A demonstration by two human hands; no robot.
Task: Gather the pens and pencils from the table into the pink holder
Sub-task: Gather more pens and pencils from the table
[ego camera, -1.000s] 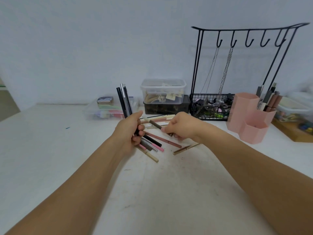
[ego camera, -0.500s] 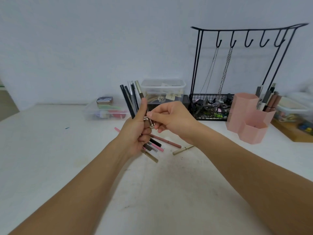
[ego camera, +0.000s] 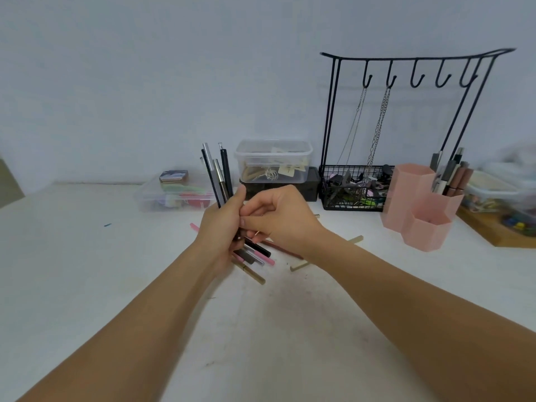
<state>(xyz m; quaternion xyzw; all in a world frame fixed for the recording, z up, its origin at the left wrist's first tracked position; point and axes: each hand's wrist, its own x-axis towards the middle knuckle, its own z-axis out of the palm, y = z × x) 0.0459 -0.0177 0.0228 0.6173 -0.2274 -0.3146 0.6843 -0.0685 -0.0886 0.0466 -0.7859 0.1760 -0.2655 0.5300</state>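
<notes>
Hands mid-bundle, holder way off to the right

Left hand (ego camera: 223,227) wrapped round a bundle of pens (ego camera: 217,172), tips fanned upward, lower ends poking out under the palm. Right hand (ego camera: 278,219) pressed right against it, fingers curled in at the bundle's base, looks like tucking one more pen into the grip, though what exactly sits under those fingers can't be made out.

Just below the hands, loose pens and pencils (ego camera: 256,258) lying crossed on the worktop (ego camera: 87,271): pink, black, tan, a reddish-brown one partly hidden under the right wrist. Couple more tan ends (ego camera: 298,266) peeking out either side of the right forearm.

Pink holder (ego camera: 417,204) well apart to the right, just beside the black wire rack (ego camera: 353,184), already carrying a few pens in the back compartment; front compartments look open. Clear tubs at the back, not part of this.

Things that could go sideways, guessing here:
- Bundle already splayed at the top, so cramming in another could loosen the grip and drop one or two back on the pile.
- Fanned tips might snag the holder's rim or split across compartments when lowered in.
- Ones hidden under the forearm easy to miss or nudge away.
- Swinging right carelessly could clip the rack or tip the holder.
</notes>
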